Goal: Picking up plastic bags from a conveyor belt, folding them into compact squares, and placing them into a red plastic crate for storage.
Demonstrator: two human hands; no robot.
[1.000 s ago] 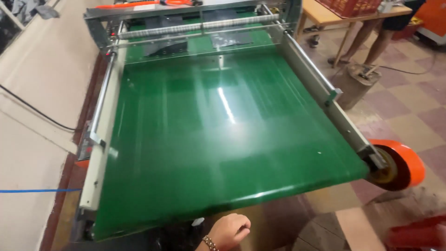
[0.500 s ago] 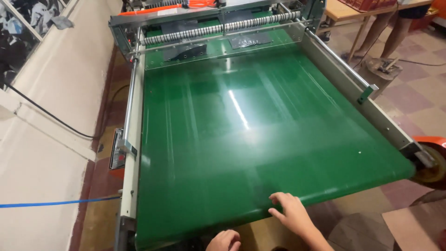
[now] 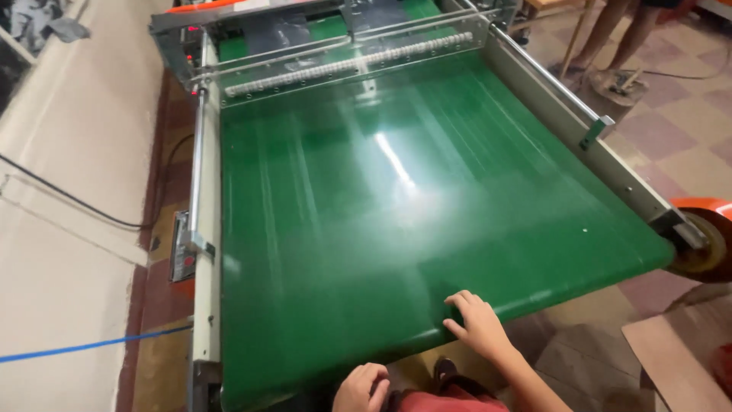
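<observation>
Left hand (image 3: 362, 387): fingers curled loosely, holding nothing, just short of the belt's near edge. Right hand (image 3: 476, 324): fingers spread flat, released, resting on the green belt (image 3: 396, 221). Beyond the fingertips: roller bar (image 3: 358, 61). Right of them: orange wheel (image 3: 705, 240).

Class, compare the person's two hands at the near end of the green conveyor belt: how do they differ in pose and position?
The right hand lies flat, fingers spread, on the near edge of the green belt; the left hand is loosely curled and sits below that edge, off the belt. The right hand reaches further forward; the left hand stays close to the body. Both are bare and hold nothing.
</observation>
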